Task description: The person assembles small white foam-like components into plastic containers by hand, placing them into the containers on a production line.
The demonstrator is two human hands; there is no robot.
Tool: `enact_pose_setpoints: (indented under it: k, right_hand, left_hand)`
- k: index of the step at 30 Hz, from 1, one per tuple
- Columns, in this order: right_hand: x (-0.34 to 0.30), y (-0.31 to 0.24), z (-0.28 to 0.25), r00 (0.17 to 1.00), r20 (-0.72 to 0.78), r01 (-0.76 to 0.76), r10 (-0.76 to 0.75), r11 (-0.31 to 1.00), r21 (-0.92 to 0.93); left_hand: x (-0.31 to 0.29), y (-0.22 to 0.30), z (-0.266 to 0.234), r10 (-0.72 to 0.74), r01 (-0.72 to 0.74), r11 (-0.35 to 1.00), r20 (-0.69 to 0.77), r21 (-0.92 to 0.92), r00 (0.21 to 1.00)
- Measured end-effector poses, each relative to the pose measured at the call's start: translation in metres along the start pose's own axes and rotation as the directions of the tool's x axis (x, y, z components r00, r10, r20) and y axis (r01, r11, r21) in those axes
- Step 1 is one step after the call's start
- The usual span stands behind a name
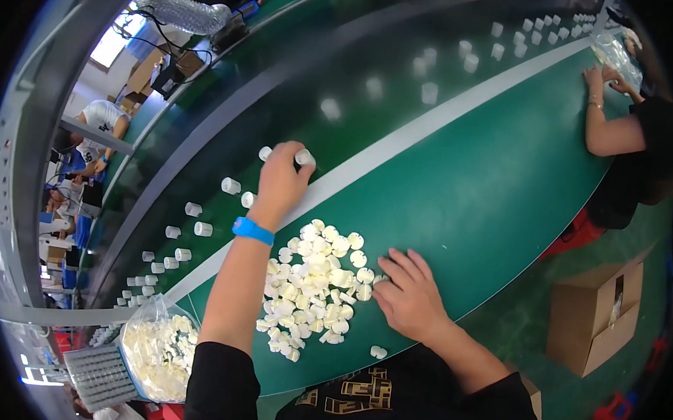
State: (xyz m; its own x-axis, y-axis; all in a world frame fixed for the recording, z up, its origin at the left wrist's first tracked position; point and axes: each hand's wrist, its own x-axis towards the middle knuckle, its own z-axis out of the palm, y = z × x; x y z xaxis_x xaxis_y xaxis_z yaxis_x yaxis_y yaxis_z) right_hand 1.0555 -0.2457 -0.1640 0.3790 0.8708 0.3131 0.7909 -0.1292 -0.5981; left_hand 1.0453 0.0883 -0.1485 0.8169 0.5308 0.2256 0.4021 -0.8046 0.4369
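My left hand (281,179), with a blue wristband above it, reaches over the dark conveyor belt. Its thumb and fingers close around a small white cylindrical cup (305,157). Another white cup (265,153) stands just left of the knuckles. On the green tabletop, my right hand (410,294) rests palm down at the right side of a pile of small cream-white round pieces (315,273). Its bent thumb and fingertips are on one white round piece (380,279), partly hidden by them. A stray round piece (378,352) lies near the table's front edge.
White cups (203,229) stand along the conveyor on both sides of my left hand. A light strip (376,151) separates belt and table. A clear bag of pieces (161,345) lies beside a grey tray (100,376). A co-worker's arm (610,132) is far right, above a cardboard box (595,315).
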Motion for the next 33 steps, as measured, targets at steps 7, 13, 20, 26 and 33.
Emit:
enact_pose_setpoints:
  k: [7, 13, 20, 26, 33]
  right_hand:
    - [0.007, 0.020, -0.026, 0.979, -0.175, -0.099, 0.109, 0.993, 0.063]
    - [-0.023, -0.012, -0.044, 0.940, 0.230, 0.150, -0.252, 0.911, 0.385]
    - [-0.040, -0.004, -0.030, 0.920, 0.286, 0.188, -0.267, 0.943, 0.275]
    - [-0.034, -0.010, -0.016, 0.998, -0.006, 0.068, -0.067, 0.991, 0.111]
    - [-0.044, -0.019, -0.014, 0.983, 0.101, 0.139, -0.153, 0.981, 0.132]
  left_hand:
    - [0.004, 0.001, -0.045, 0.296, -0.278, 0.948, -0.105, 0.157, 0.949]
    - [0.009, 0.030, -0.044, 0.298, -0.299, 0.954, -0.112, 0.012, 0.948]
    - [0.074, 0.098, 0.032, 0.453, -0.452, 0.891, -0.009, 0.041, 0.892]
    - [0.140, 0.137, 0.103, 0.324, -0.323, 0.940, -0.016, -0.113, 0.946]
    - [0.098, 0.131, 0.055, 0.271, -0.255, 0.875, -0.021, -0.412, 0.962]
